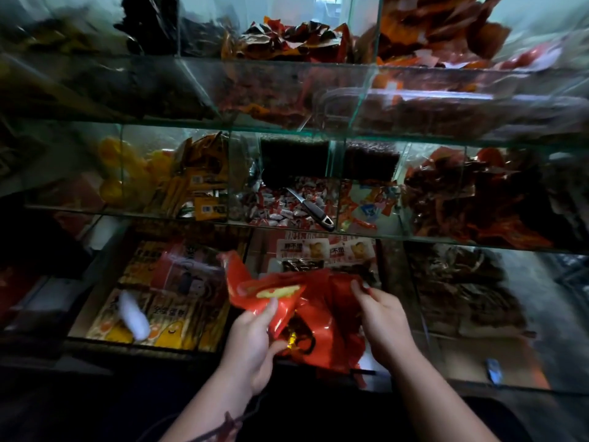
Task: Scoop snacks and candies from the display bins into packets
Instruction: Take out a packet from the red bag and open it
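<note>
While the glass display bins (287,135) fill most of the frame in stepped tiers, the hands work low at centre, in front of the bottom tier. The top tier holds dark red and orange wrappers, blurred. On the middle tier, left of centre, a compartment holds yellow packets (194,189). The centre compartment is filled with red-and-white wrapped candies (280,213), and a darker red heap sits at the right. The bottom tier, lower left, carries flat printed boxes (159,301).

A crumpled red packet (328,317) of thin plastic hangs just below centre, held up between both hands with its mouth spread. The left hand (251,339) grips the packet's left edge, its fingers (271,309) curled around and pinching the film. The right hand (382,317) pinches the right rim between thumb and fingers (358,288).

A metal scoop (310,205) with a black handle lies in the candy compartment, with its bowl buried among the sweets and its handle pointing toward lower right. Neither hand touches it. Inside the packet's mouth a small gold-wrapped piece (291,339) shows.
</note>
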`<state>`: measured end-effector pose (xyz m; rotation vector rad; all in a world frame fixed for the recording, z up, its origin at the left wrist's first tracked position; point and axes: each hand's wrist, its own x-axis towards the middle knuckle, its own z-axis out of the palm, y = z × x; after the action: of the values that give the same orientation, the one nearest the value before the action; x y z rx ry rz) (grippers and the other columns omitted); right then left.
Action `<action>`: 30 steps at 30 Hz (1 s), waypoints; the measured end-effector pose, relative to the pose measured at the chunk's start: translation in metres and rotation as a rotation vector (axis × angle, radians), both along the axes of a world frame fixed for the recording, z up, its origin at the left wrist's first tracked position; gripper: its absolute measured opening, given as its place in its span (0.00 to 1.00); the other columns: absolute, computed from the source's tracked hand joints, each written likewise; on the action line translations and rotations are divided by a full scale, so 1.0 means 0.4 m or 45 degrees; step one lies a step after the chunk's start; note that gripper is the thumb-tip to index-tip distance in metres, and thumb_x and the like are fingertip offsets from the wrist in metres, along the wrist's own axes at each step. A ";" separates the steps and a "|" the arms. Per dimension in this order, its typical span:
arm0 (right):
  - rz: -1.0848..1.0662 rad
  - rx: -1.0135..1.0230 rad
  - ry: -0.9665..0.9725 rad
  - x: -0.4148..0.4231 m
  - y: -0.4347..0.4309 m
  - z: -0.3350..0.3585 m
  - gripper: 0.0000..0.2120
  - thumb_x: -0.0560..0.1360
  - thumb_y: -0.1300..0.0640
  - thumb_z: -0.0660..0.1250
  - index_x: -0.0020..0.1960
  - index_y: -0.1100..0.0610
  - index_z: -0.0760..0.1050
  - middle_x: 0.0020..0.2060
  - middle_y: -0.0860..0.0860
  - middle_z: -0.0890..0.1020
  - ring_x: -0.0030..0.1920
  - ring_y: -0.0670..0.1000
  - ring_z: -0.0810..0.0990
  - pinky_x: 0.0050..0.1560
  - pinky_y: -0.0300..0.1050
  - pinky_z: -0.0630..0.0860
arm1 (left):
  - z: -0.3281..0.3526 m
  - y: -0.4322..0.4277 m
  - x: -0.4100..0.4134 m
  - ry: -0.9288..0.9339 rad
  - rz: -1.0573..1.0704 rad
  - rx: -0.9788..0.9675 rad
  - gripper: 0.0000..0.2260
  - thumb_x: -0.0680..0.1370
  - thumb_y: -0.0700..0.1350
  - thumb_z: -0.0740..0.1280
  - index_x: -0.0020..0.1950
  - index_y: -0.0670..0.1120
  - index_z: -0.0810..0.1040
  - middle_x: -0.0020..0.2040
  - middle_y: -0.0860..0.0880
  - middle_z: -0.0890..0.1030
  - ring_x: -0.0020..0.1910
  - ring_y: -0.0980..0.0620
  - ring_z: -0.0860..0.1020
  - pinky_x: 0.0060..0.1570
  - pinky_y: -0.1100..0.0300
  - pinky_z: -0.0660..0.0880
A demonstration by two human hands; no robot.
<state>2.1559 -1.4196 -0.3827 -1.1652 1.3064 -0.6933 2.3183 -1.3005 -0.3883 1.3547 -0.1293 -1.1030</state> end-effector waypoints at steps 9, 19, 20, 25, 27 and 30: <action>-0.187 -0.277 -0.325 -0.059 -0.037 0.071 0.11 0.80 0.53 0.68 0.43 0.51 0.87 0.35 0.49 0.86 0.34 0.43 0.81 0.33 0.36 0.77 | 0.052 -0.021 -0.106 -1.016 -0.192 -0.377 0.09 0.80 0.53 0.68 0.52 0.51 0.86 0.53 0.58 0.85 0.56 0.59 0.82 0.58 0.68 0.72; 0.106 -0.325 -0.043 -0.098 -0.024 0.075 0.17 0.79 0.56 0.70 0.32 0.58 0.82 0.28 0.53 0.82 0.33 0.44 0.74 0.32 0.37 0.68 | 0.007 0.081 -0.054 -0.131 -0.134 0.399 0.12 0.81 0.45 0.69 0.51 0.35 0.76 0.29 0.38 0.78 0.21 0.44 0.75 0.19 0.57 0.73; 0.203 -0.381 -0.033 -0.106 -0.004 0.072 0.18 0.79 0.59 0.71 0.30 0.54 0.80 0.26 0.47 0.78 0.31 0.42 0.72 0.32 0.35 0.67 | 0.017 0.100 -0.045 -0.120 -0.220 0.425 0.13 0.81 0.46 0.68 0.52 0.36 0.76 0.29 0.37 0.78 0.21 0.44 0.75 0.19 0.58 0.72; 0.481 -0.582 0.117 -0.159 0.110 0.004 0.06 0.75 0.57 0.74 0.53 0.52 0.85 0.51 0.47 0.84 0.56 0.44 0.81 0.62 0.44 0.76 | 0.108 0.147 -0.007 -0.612 -0.780 0.578 0.18 0.78 0.57 0.68 0.37 0.46 0.74 0.27 0.41 0.80 0.22 0.47 0.76 0.24 0.61 0.69; 0.560 -0.640 0.283 -0.178 0.130 -0.005 0.23 0.73 0.39 0.74 0.65 0.45 0.78 0.64 0.43 0.77 0.69 0.40 0.72 0.70 0.37 0.68 | 0.136 0.128 -0.002 -1.002 -0.611 0.422 0.17 0.77 0.56 0.70 0.35 0.47 0.73 0.25 0.50 0.77 0.23 0.55 0.73 0.27 0.58 0.69; 0.610 -0.792 0.496 -0.156 0.159 0.008 0.33 0.70 0.25 0.65 0.69 0.41 0.73 0.65 0.35 0.72 0.71 0.36 0.67 0.69 0.33 0.65 | 0.164 0.052 -0.006 -1.348 -0.472 0.228 0.12 0.75 0.58 0.69 0.37 0.52 0.76 0.31 0.55 0.79 0.30 0.60 0.76 0.31 0.64 0.70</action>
<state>2.0937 -1.3561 -0.3793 -2.1192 1.0725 -0.5391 2.3159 -1.2796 -0.3227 2.0147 -1.1051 -0.5811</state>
